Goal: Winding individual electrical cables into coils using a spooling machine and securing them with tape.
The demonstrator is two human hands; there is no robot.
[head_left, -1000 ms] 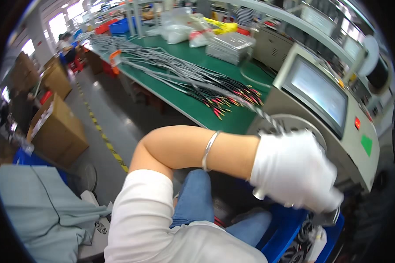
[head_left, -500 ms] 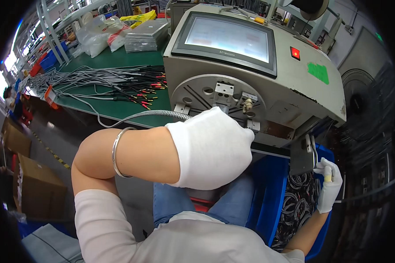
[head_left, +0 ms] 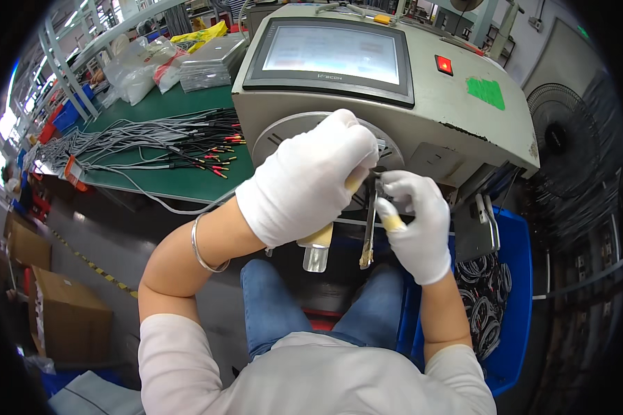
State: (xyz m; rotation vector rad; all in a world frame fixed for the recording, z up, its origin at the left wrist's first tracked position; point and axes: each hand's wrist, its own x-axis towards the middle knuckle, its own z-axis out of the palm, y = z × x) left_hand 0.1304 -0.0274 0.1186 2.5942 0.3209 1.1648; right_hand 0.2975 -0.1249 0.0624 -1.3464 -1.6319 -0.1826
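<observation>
My left hand, in a white glove, is raised in front of the machine's round metal plate. Its fingers are curled closed, and what they hold is hidden. A grey cable runs from the bench toward this wrist. My right hand, also gloved, has come up beside it, fingers bent with the tips close together at the top of a narrow metal bar. Whatever is in those tips is too small to name. Below my left hand a shiny metal cylinder sticks out.
The machine's screen and lit red switch are above the plate. Grey cables with red and black ends lie on the green bench. At lower right, a blue bin holds coiled cables. Cardboard boxes stand left.
My right hand has moved from the bracket over the blue bin, left and up to the plate. My left hand has lifted and turned, uncovering the metal bar and cylinder. The view has shifted slightly.
</observation>
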